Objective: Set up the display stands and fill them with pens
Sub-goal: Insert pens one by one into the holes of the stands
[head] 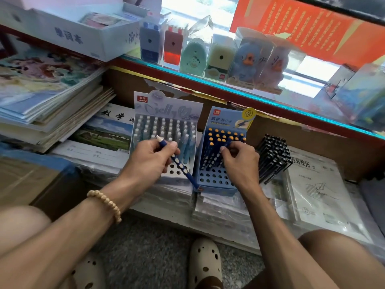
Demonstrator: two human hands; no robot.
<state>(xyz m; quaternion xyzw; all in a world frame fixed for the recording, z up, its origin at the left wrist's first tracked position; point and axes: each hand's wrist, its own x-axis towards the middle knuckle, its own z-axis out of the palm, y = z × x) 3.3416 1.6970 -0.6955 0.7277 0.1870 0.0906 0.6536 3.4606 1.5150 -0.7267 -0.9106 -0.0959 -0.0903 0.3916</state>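
Two display stands sit side by side on wrapped paper stacks. The pale grey stand (177, 174) on the left is mostly filled with light blue and white pens. The blue stand (216, 182) on the right holds dark blue pens with orange tops in its back rows; its front holes are bare. My left hand (152, 157) grips a dark blue pen with a white cap (179, 163), slanted across both stands. My right hand (239, 161) pinches another dark blue pen (228, 143) over the blue stand's middle rows.
A bundle of black pens (273, 157) lies right of the blue stand. Stacked notebooks (48, 101) fill the left side. A glass counter (250, 97) behind carries boxed pencil sharpeners (208, 55). Wrapped paper packs (320, 195) lie at the right. My knees and shoes are below.
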